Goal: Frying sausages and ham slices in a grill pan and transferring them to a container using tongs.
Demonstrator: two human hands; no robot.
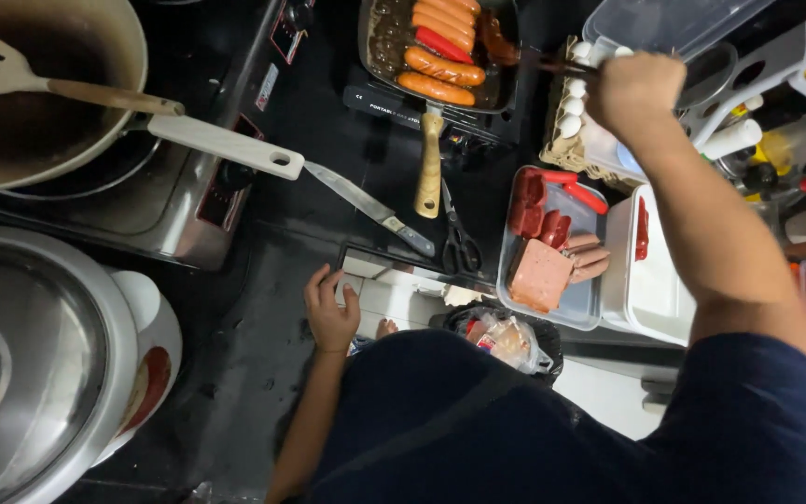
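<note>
My right hand [634, 90] is raised over the egg carton [566, 121] and grips dark tongs [552, 63] whose tips reach a sausage at the right edge of the square grill pan [440, 56]. The pan holds several orange and red sausages and has a wooden handle [430, 166]. My left hand [330, 313] rests flat on the dark counter's front edge, fingers spread, holding nothing. A clear tray [552, 247] of raw sausages and a pink block of luncheon meat lies just right of the pan handle.
A large cream pan [48, 93] with a wooden spatula [11, 70] sits on a stove at top left. A knife [370, 207] and scissors [459, 243] lie on the counter. A rice cooker lid [30, 364] is at bottom left. A white container [650, 280], bottles and a clear lid crowd the right.
</note>
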